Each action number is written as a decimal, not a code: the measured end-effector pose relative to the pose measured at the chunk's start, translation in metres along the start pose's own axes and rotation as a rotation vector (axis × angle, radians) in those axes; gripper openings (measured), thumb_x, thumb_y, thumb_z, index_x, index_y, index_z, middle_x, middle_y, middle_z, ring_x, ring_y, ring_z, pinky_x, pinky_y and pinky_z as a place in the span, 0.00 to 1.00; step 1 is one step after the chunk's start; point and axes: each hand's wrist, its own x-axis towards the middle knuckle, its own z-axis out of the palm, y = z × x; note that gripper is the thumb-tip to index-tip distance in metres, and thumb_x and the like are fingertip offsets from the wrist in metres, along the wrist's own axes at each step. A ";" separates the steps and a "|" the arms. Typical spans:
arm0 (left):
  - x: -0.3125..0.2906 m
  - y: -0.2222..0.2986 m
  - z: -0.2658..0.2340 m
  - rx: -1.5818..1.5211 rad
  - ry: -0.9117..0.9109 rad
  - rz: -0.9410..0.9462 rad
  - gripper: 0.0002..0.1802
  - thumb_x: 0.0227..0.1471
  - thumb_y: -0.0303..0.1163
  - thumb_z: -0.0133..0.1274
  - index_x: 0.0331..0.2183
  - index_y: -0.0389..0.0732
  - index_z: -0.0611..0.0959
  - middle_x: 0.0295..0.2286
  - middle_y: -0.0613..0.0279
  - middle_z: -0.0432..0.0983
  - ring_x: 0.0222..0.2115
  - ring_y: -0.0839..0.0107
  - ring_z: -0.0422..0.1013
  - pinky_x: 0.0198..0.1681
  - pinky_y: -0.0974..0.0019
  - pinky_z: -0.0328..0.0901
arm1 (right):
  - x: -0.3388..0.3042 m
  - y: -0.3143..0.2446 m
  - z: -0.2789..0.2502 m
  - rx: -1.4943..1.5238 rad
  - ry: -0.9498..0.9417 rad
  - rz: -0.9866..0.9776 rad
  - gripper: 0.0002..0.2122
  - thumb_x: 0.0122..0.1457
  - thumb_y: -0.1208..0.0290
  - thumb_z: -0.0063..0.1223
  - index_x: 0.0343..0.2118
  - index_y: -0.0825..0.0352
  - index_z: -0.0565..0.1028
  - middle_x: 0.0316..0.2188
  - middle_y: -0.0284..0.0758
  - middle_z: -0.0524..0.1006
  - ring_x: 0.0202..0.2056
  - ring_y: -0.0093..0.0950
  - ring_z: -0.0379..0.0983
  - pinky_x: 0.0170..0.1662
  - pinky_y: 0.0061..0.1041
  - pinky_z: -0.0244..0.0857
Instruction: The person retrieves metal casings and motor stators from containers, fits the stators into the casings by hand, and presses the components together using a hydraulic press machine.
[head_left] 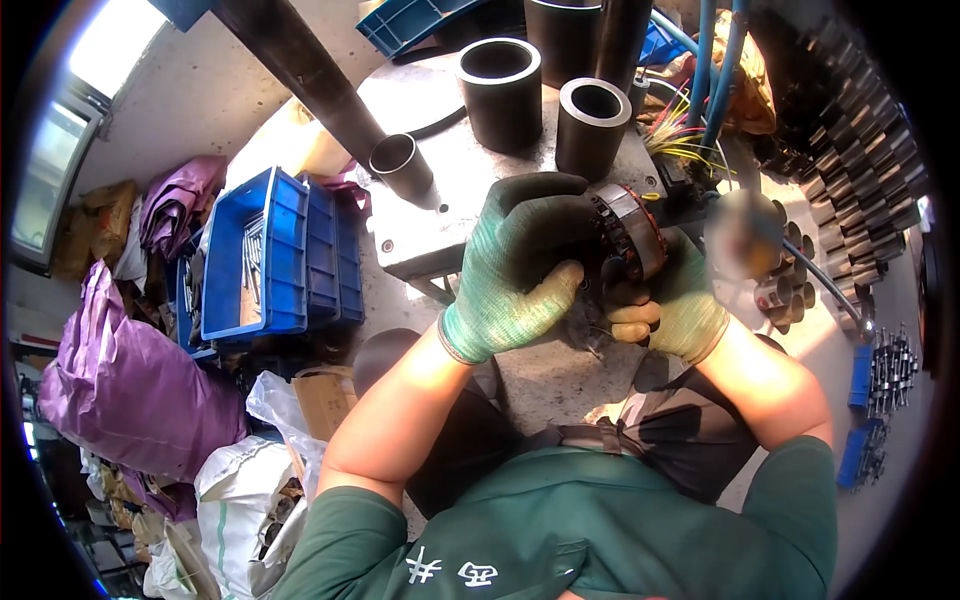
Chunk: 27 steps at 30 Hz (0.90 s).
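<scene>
My left hand (520, 270), in a green knitted glove with a dark palm, curls its fingers against the left side of a motor stator (637, 230). The stator is a ring with a grey metal outer wall and dark reddish windings along its edge. My right hand (688, 300), gloved the same way, grips it from the right and below, with bare-looking fingertips showing underneath. The stator is held tilted, above my lap and just off the near edge of a metal worktable (440, 225). The fingers hide part of its lower side.
Dark metal cylinders (500, 100) and a smaller tube (402, 167) stand on the worktable. Colored wires (680, 130) and blue hoses rise at the right. Blue crates (255, 260) holding metal rods and purple sacks (130, 390) are at left. Stacked metal sleeves (860, 200) line the right.
</scene>
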 end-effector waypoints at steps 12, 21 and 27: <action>0.002 0.004 0.019 0.136 0.056 0.107 0.30 0.39 0.28 0.67 0.49 0.42 0.85 0.54 0.45 0.76 0.53 0.42 0.72 0.58 0.43 0.65 | -0.009 -0.001 0.009 -0.107 0.074 -0.161 0.22 0.60 0.45 0.49 0.37 0.61 0.82 0.19 0.35 0.69 0.17 0.30 0.61 0.27 0.36 0.55; 0.006 0.010 0.011 0.218 -0.013 0.205 0.24 0.36 0.30 0.65 0.42 0.43 0.86 0.56 0.44 0.75 0.56 0.40 0.69 0.61 0.43 0.64 | -0.008 0.002 0.011 -0.106 0.061 -0.235 0.20 0.59 0.46 0.50 0.35 0.59 0.83 0.18 0.38 0.70 0.18 0.37 0.68 0.26 0.41 0.60; -0.005 0.003 0.018 0.191 0.144 0.054 0.16 0.42 0.21 0.60 0.38 0.40 0.83 0.57 0.42 0.72 0.58 0.47 0.69 0.61 0.48 0.65 | -0.011 0.002 0.008 -0.154 0.021 -0.205 0.26 0.59 0.38 0.46 0.38 0.59 0.78 0.19 0.29 0.64 0.20 0.28 0.61 0.29 0.32 0.54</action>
